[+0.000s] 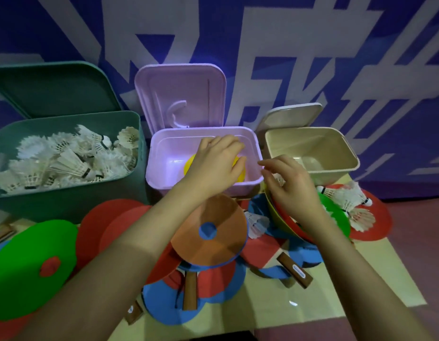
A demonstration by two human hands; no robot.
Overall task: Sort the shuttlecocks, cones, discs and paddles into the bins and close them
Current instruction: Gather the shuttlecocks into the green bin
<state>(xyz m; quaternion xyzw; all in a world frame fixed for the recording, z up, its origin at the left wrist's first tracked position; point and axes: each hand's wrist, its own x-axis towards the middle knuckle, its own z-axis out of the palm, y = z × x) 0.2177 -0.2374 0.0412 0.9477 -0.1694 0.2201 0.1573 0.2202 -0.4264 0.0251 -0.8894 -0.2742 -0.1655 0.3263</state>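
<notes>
Here the left hand grips a yellow disc inside the pink bin; the right hand hovers loose-fingered.

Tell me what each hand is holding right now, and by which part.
The left hand grips a yellow disc by its rim, over the pink bin. The right hand has loosely curled fingers and holds nothing visible.
</notes>
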